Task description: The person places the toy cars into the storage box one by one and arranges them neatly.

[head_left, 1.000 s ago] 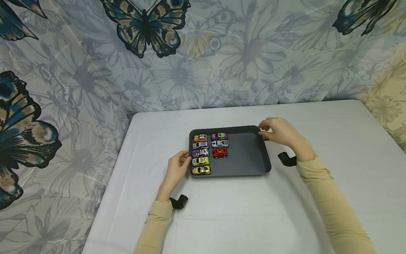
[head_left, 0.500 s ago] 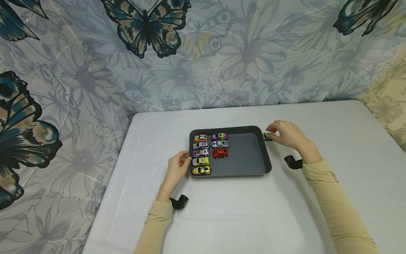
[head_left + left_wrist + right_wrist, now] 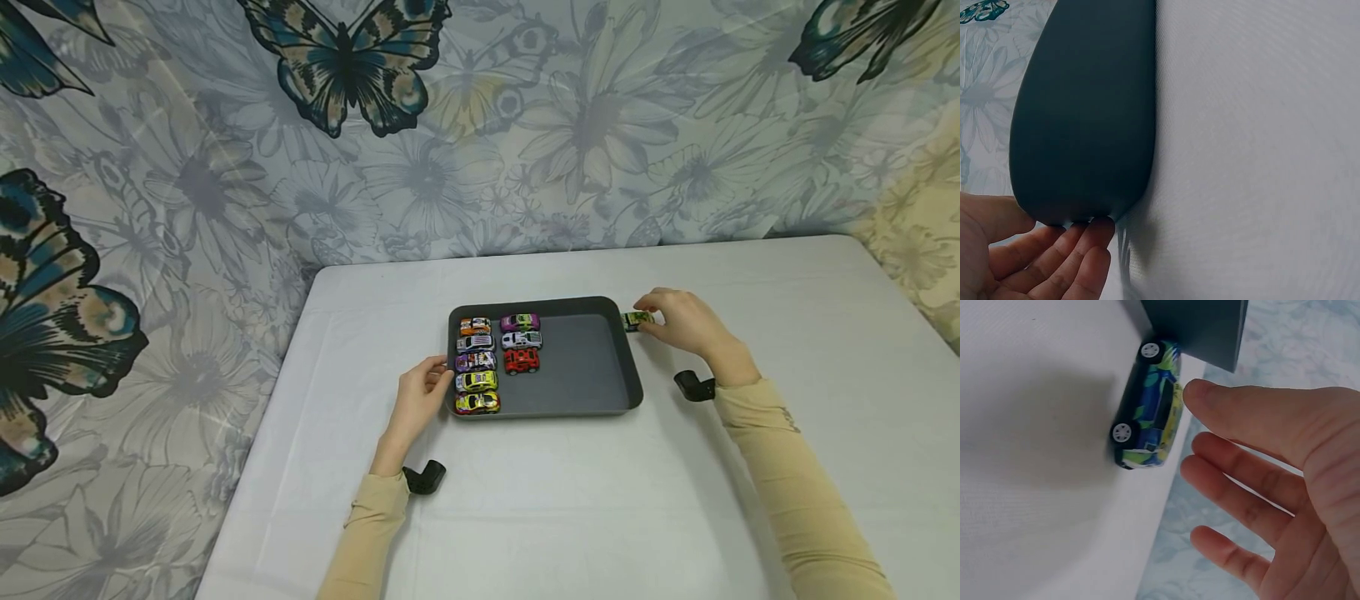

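A dark grey tray [image 3: 577, 358] holds several small toy cars in two columns at its left side. The left column has several, among them a yellow toy car [image 3: 476, 381]; the second has a purple one [image 3: 520, 322], a silver-white one [image 3: 521, 340] and a red one [image 3: 521, 361]. My left hand [image 3: 422, 396] rests its fingertips against the tray's outer left wall. Just outside the right wall, a green and yellow toy car [image 3: 1147, 406] stands on the table. My right hand [image 3: 681, 323] is beside it, thumb tip close to its roof and the other fingers spread apart.
A white cloth covers the table [image 3: 555, 500], with its far edge near a butterfly-and-flower patterned backdrop [image 3: 465, 183]. Black wrist devices [image 3: 424, 477] sit on both forearms.
My right hand has moved right from the tray's right rim, so the green and yellow car now shows. My left hand and the tray stay put.
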The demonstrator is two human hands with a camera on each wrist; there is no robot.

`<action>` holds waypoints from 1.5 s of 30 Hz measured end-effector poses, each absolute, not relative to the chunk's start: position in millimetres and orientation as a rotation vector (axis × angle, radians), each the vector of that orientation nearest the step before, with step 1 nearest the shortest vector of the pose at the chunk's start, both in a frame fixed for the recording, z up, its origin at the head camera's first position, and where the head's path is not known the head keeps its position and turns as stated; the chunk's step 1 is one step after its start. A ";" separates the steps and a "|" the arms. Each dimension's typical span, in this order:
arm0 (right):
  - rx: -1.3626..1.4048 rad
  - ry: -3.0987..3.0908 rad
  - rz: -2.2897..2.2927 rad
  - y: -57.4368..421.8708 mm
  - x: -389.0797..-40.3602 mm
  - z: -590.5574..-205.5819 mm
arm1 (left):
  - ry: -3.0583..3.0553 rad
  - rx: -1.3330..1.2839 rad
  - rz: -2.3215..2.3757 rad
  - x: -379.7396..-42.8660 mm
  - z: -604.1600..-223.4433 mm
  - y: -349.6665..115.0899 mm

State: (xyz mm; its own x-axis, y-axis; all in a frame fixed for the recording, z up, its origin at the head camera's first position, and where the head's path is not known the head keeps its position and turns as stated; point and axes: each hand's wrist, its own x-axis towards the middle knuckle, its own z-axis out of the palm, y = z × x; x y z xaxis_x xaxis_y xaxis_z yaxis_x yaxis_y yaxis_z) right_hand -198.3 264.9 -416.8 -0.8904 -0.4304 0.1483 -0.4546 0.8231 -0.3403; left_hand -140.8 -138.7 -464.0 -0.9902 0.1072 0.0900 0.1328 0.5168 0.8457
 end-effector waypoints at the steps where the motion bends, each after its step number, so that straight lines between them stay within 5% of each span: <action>1: 0.712 -2.937 0.573 265.4 -198.7 -417.8 | -2.711 -0.216 -1.517 -140.9 -464.1 -138.7; 45: 0.644 -2.976 0.645 272.3 -207.6 -435.5 | -2.702 -0.220 -1.534 -141.7 -466.4 -140.3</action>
State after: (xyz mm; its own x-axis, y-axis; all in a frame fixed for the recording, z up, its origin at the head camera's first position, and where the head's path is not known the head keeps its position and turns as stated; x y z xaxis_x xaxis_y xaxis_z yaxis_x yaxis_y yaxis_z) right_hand -207.6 272.3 -435.5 -0.9141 -0.3894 0.1133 -0.4013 0.8286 -0.3903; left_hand -141.7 -140.3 -466.4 -0.9897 0.1094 0.0925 0.1355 0.5051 0.8524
